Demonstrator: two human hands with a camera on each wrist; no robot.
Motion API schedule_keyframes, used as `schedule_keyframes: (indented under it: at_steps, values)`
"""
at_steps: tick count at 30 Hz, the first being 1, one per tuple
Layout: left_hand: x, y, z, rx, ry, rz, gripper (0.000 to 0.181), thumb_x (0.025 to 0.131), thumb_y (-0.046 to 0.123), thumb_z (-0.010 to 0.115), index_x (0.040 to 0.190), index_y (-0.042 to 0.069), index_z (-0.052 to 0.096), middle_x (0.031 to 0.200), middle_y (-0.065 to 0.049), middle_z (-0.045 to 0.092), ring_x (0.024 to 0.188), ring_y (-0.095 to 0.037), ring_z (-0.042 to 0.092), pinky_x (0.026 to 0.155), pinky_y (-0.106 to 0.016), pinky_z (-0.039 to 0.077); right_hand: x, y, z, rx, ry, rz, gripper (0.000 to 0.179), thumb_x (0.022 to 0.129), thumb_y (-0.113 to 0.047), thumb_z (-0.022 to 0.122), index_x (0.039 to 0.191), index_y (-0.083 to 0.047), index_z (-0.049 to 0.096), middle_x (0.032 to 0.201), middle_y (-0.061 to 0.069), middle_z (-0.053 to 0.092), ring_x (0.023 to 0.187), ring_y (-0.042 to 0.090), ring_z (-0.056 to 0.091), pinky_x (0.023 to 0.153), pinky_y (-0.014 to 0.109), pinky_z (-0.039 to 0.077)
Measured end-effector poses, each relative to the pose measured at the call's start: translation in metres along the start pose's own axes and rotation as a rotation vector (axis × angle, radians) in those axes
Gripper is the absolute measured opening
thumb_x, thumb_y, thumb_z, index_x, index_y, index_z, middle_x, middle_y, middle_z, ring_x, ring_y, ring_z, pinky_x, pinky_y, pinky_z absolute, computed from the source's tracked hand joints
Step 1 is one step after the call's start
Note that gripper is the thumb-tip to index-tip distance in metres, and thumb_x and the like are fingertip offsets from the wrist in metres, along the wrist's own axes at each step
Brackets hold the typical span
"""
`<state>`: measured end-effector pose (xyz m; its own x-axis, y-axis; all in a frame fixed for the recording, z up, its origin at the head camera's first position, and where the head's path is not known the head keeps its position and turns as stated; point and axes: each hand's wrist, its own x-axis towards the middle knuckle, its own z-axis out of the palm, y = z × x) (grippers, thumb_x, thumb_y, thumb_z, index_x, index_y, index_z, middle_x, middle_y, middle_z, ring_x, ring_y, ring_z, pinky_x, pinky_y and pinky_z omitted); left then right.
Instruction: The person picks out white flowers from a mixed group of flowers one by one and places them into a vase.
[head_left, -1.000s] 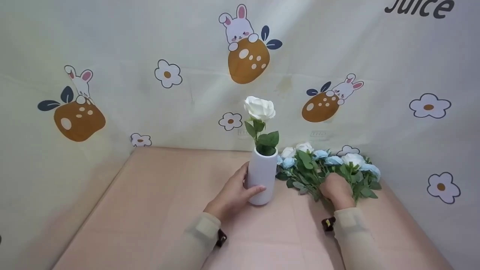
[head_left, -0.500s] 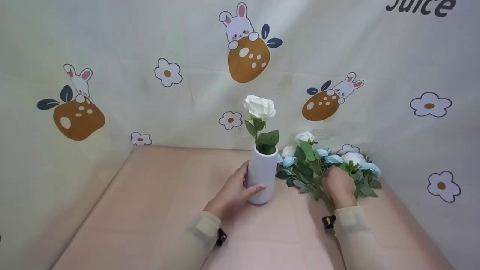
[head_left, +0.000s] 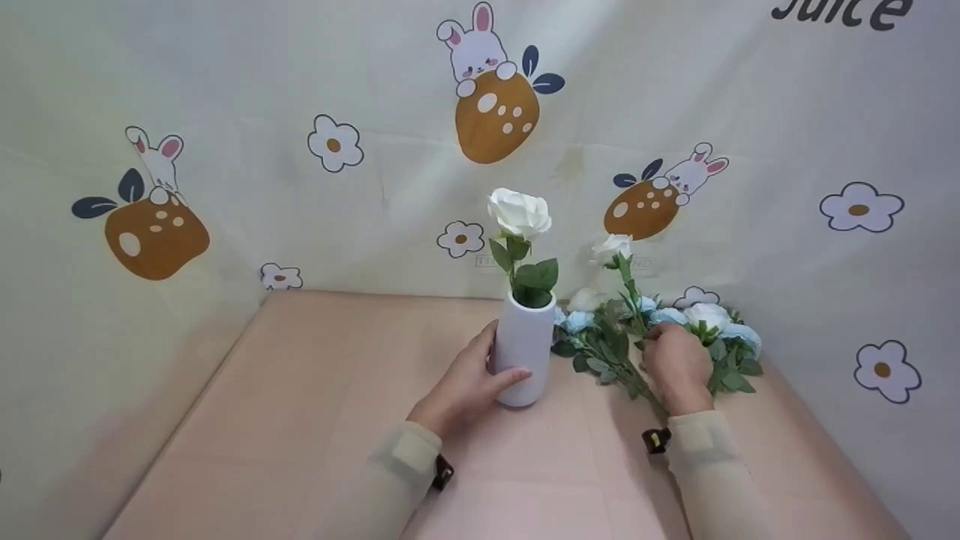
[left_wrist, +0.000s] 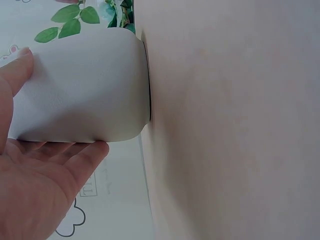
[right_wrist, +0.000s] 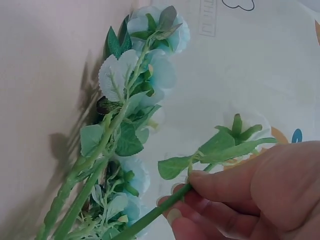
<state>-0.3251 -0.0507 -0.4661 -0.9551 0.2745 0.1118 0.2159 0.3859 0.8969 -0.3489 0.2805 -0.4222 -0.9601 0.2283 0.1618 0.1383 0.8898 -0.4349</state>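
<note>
A white vase (head_left: 523,352) stands upright on the table, holding one white rose (head_left: 519,213) with green leaves. My left hand (head_left: 469,386) grips the vase's lower body from the left, thumb across its front; the left wrist view shows the fingers behind the vase (left_wrist: 85,85). To the right, my right hand (head_left: 677,369) pinches the green stem of a second white rose (head_left: 613,247), raised above a pile of flowers. In the right wrist view, thumb and fingertips close on that stem (right_wrist: 165,206), below its leaves.
Several light blue and white artificial flowers (head_left: 581,324) lie in a heap at the table's back right, their stems toward me. The pink-covered table (head_left: 337,420) meets a printed cloth backdrop (head_left: 390,97) behind and at both sides.
The second white rose has risen out of the heap in my right hand, its bloom now above the other flowers. My left hand and the vase have stayed in place.
</note>
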Motion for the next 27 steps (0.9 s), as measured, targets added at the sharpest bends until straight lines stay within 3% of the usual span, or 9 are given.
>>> schedule_keyframes:
  at_steps: [8, 18, 27]
  values:
    - [0.001, 0.0, 0.0, -0.001, 0.0, -0.007, 0.102, 0.097, 0.048, 0.083, 0.176, 0.02, 0.024, 0.176, -0.007, 0.04, 0.162, -0.032, 0.041, 0.136, -0.058, 0.033, -0.003, -0.006, -0.001, 0.033, 0.067, -0.02, 0.03, 0.112, -0.02, 0.055, 0.129, -0.006, 0.076, 0.114, 0.024, 0.079, 0.092, 0.043, 0.076, 0.078, 0.062, 0.062]
    - [0.0, 0.002, 0.0, 0.002, 0.001, -0.007, 0.102, 0.098, 0.046, 0.083, 0.176, 0.017, 0.023, 0.176, -0.009, 0.041, 0.161, -0.033, 0.043, 0.134, -0.058, 0.035, -0.004, -0.01, 0.002, 0.068, 0.25, -0.089, 0.026, 0.112, -0.019, 0.059, 0.125, -0.005, 0.077, 0.109, 0.025, 0.08, 0.081, 0.043, 0.074, 0.068, 0.062, 0.06]
    - [0.001, -0.001, 0.0, 0.014, -0.002, 0.007, 0.104, 0.097, 0.052, 0.082, 0.176, 0.018, 0.023, 0.177, -0.008, 0.039, 0.162, -0.032, 0.041, 0.135, -0.057, 0.034, -0.003, -0.015, 0.008, 0.115, 0.324, -0.117, 0.025, 0.112, -0.017, 0.058, 0.124, -0.006, 0.077, 0.108, 0.023, 0.08, 0.067, 0.034, 0.072, 0.063, 0.059, 0.059]
